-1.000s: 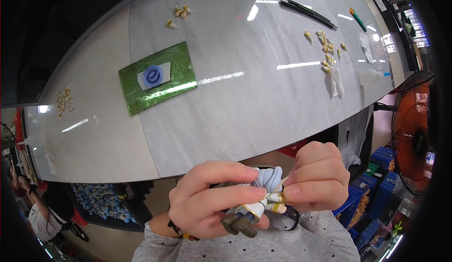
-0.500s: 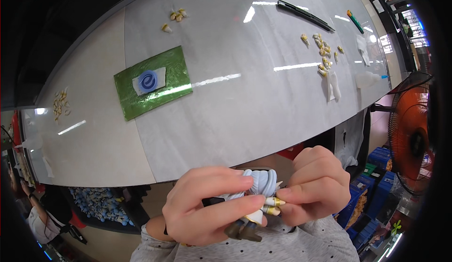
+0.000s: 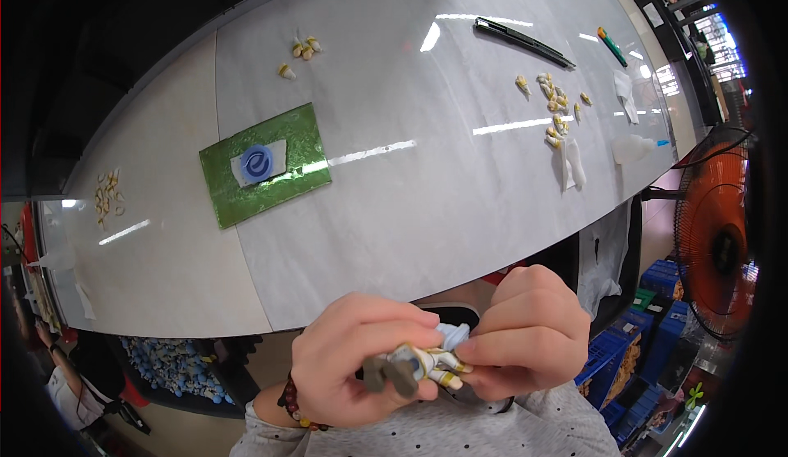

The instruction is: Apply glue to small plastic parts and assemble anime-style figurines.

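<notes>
My left hand (image 3: 341,358) is wrapped round a small figurine (image 3: 414,360) just past the table's near edge. It has brown boots, a white body with gold trim and a light blue upper part, and it lies tilted with the boots toward my left palm. My right hand (image 3: 529,326) is closed, thumb and index finger pinching the figurine beside its light blue part and its white-and-gold arms. Exactly what lies between those fingertips is hidden. A bead bracelet (image 3: 291,404) circles my left wrist.
On the table (image 3: 369,227) lie a green mat (image 3: 226,198) with a blue disc (image 3: 256,163), small white-and-gold parts (image 3: 556,96) in several groups, a black utility knife (image 3: 525,42), a green pen-like tool (image 3: 611,46) and a translucent bottle (image 3: 632,149). An orange fan (image 3: 714,227) and blue crates (image 3: 611,350) stand right; a bin of blue pieces (image 3: 172,367) sits lower left.
The figurine has been tipped, so its boots now point up toward the left and its light blue part is mostly covered. My right hand has shifted slightly left, still against it.
</notes>
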{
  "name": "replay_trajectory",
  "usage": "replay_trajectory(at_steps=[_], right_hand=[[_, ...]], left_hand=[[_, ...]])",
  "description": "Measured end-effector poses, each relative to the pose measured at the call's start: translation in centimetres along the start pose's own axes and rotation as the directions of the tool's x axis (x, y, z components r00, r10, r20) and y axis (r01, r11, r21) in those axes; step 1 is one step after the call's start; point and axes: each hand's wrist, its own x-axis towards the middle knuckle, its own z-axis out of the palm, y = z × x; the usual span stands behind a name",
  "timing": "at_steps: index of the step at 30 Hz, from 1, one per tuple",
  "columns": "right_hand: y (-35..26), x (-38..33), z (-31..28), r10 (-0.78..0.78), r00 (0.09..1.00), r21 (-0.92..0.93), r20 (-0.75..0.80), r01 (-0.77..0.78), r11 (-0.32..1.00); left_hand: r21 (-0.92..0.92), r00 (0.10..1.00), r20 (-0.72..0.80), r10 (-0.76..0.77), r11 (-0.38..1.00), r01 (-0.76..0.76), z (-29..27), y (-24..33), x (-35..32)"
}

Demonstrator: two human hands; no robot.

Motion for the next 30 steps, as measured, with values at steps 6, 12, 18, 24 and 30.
replay_trajectory(at_steps=[6,12,18,24,30], right_hand=[[0.3,-0.4,0.2,-0.094,0.995,-0.025,0.014,0.095,0.995],[0.5,-0.8,0.5,-0.013,1.000,0.105,-0.022,0.015,0.994],[0.5,-1.4,0.9,-0.086,0.992,0.053,-0.095,0.091,0.994],[0.1,-2.1,1.9,-0.177,0.964,-0.098,-0.197,0.160,0.982],[0.1,-2.7,3.9,-0.264,0.890,-0.217,-0.372,0.193,0.957]], left_hand=[[-0.124,0.997,0.061,-0.052,0.991,0.059,0.5,-0.6,-0.2],[-0.195,0.983,0.029,-0.181,0.964,0.183,0.7,-0.2,-0.1],[-0.262,0.987,0.080,-0.137,0.953,0.154,0.8,-0.5,-0.4],[-0.224,0.997,-0.056,0.051,0.973,-0.062,1.4,-0.9,-0.9],[-0.160,0.968,-0.231,0.095,0.978,-0.134,2.0,-0.4,-1.1]])
